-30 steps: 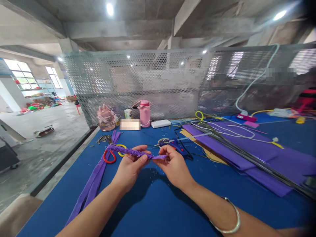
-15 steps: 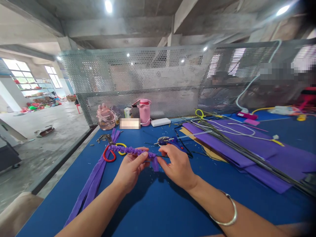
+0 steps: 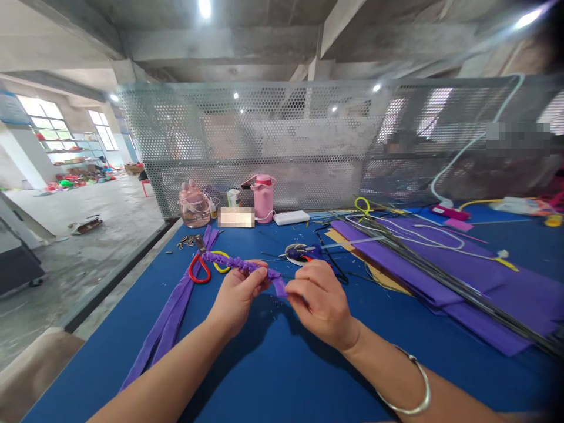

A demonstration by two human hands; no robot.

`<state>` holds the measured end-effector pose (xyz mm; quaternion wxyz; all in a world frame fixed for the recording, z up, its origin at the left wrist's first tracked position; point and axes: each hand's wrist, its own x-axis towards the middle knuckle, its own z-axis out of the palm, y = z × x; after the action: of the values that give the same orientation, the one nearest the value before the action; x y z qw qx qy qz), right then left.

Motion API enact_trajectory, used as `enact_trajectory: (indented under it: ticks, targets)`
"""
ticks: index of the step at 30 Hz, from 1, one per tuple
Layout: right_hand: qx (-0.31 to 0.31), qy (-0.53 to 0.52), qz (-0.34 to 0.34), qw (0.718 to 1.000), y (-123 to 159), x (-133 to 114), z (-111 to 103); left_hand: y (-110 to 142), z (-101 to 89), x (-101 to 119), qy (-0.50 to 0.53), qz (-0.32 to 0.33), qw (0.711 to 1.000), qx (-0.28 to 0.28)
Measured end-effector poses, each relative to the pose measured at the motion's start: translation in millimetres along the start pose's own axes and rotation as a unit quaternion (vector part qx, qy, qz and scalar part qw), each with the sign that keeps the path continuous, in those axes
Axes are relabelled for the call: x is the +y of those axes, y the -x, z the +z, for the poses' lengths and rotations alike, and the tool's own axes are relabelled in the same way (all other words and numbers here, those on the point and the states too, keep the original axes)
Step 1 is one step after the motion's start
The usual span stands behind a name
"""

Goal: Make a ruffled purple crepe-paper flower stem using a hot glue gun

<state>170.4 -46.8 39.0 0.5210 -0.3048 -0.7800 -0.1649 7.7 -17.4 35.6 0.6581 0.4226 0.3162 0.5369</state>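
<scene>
My left hand (image 3: 238, 296) is closed around a purple crinkled paper strip (image 3: 229, 263) wound on a thin stem, which runs up and left from the fingers. My right hand (image 3: 319, 299) pinches the loose end of the same strip (image 3: 279, 286) just right of the left thumb. Both hands hover over the blue table (image 3: 273, 376). A silver bangle (image 3: 409, 382) sits on my right wrist.
Red-handled scissors (image 3: 199, 271) and long purple paper strips (image 3: 171, 317) lie to the left. A glue gun (image 3: 304, 252), purple paper sheets (image 3: 440, 276) and thin dark wires (image 3: 462, 288) lie to the right. A pink bottle (image 3: 263, 198) and a jar (image 3: 194, 205) stand by the perforated metal screen (image 3: 286, 147).
The right hand has folded the loose strip end from flat and level to bent downward and moved closer to the left hand. The view shifted slightly.
</scene>
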Motion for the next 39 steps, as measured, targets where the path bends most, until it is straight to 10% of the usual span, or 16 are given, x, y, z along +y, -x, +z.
enact_trajectory:
  ticks: [11, 22, 29, 39]
  targets:
    - [-0.001, -0.086, 0.263, 0.961, 2.1, 7.1, 10.7, 5.6, 1.2, 7.8, -0.147, 0.083, 0.985, -0.039]
    - [-0.002, 0.004, -0.093, 0.996, 3.4, 14.8, 1.8, 8.2, 6.7, 8.0, 0.046, -0.109, 0.993, 0.014]
    - [0.017, -0.040, 0.018, 0.999, 3.4, 13.9, 5.6, 7.1, 3.9, 7.0, 0.030, -0.018, 0.999, 0.000]
    - [0.034, -0.042, 0.148, 0.987, 4.0, 22.7, 9.2, 8.0, 0.8, 6.9, -0.260, 0.110, 0.959, 0.007]
